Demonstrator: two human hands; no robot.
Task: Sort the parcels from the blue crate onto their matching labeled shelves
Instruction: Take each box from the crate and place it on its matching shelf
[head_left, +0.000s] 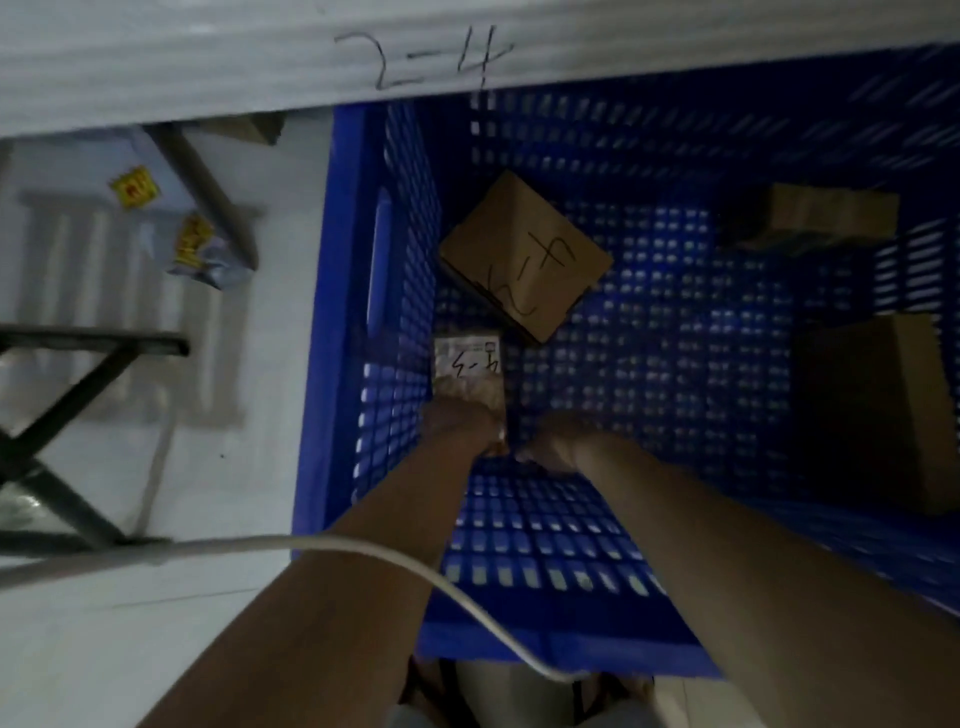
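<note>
Label "2-4" (423, 57) on white shelf edge (156, 67)

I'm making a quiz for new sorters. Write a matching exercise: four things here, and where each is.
Things:
1. small labelled parcel
2. brown box with handwriting
3. white cable
4. white board marked 2-4

Places:
A. across the top of the view
B. tilted on the blue crate floor, untouched
C. crossing the left forearm
D. in the left hand's grip, by the crate's left wall

Pairs: 1-D, 2-B, 3-C, 4-A.
</note>
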